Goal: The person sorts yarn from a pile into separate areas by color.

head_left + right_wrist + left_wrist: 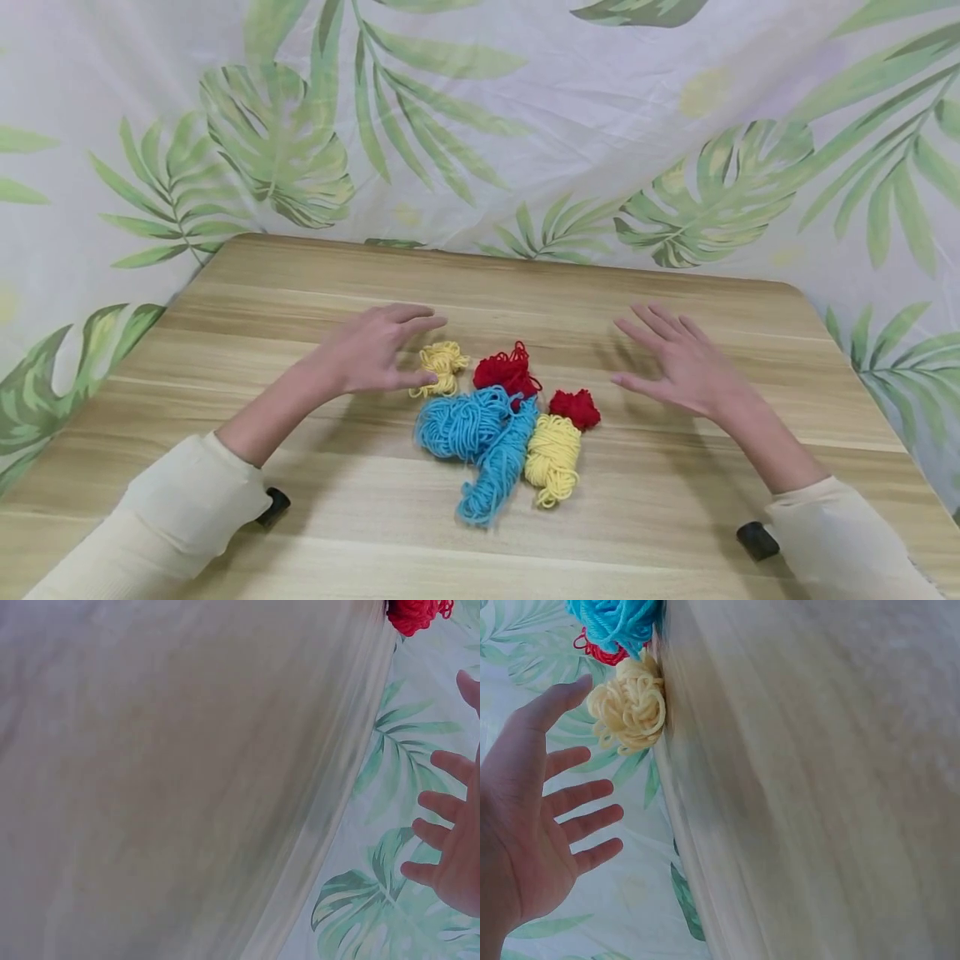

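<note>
Several skeins of yarn lie bunched together mid-table in the head view. Two are blue: a plump blue skein (pixel 461 425) and a longer blue skein (pixel 498 471) slanting beside it. Behind them sits a larger red skein (pixel 506 371), with a small red bundle (pixel 575 409) to its right. A pale yellow skein (pixel 553 458) lies at the front right, a smaller yellow bundle (pixel 442 365) at the back left. My left hand (pixel 378 348) hovers by that smaller yellow bundle, fingers spread, holding nothing. Right of the pile, my right hand (pixel 678 362) is held up with fingers apart, also holding nothing.
The wooden table (pixel 360 533) has rounded back corners. Behind it hangs a white cloth (pixel 465 108) printed with green leaves. A black wrist device (pixel 273 507) shows at the left sleeve, another black wrist device (pixel 757 540) at the right sleeve.
</note>
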A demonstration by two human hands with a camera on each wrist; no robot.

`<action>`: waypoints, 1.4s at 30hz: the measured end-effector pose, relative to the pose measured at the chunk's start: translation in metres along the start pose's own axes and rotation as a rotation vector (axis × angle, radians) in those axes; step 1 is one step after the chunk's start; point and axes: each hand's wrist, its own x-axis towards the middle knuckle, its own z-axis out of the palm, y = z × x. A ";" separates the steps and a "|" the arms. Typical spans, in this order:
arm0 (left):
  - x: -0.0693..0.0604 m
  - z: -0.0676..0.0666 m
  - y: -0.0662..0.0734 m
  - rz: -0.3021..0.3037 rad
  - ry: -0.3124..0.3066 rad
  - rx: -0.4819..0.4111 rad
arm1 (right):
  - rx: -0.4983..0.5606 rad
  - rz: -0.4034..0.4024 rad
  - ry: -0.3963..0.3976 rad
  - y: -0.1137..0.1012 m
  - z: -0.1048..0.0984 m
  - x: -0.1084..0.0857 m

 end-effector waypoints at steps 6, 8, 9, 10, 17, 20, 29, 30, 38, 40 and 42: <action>0.002 0.004 0.002 0.052 -0.009 -0.029 | -0.050 -0.039 0.013 -0.004 0.005 0.003; 0.003 0.003 0.004 0.055 -0.019 -0.042 | -0.078 -0.058 0.020 -0.006 0.006 0.004; 0.003 0.003 0.005 0.054 -0.025 -0.049 | -0.093 -0.066 0.021 -0.007 0.006 0.005; 0.003 0.003 0.006 0.053 -0.031 -0.054 | -0.103 -0.073 0.024 -0.008 0.006 0.005; 0.005 0.005 0.008 0.052 -0.062 -0.103 | -0.131 -0.113 0.038 -0.015 0.003 0.006; 0.006 0.007 0.006 0.032 -0.073 -0.128 | -0.122 -0.125 0.050 -0.017 0.001 0.006; 0.009 0.010 0.004 -0.045 -0.117 -0.180 | -0.085 -0.170 0.068 -0.020 -0.002 0.006; 0.010 0.010 0.004 -0.049 -0.121 -0.183 | -0.085 -0.176 0.067 -0.020 -0.002 0.006; 0.016 0.013 0.004 -0.050 -0.113 -0.235 | -0.075 -0.204 0.066 -0.026 0.000 0.007; 0.017 0.013 0.003 -0.042 -0.105 -0.250 | -0.069 -0.212 0.071 -0.027 -0.001 0.008; 0.018 0.014 0.003 -0.035 -0.097 -0.262 | -0.061 -0.221 0.076 -0.028 -0.001 0.008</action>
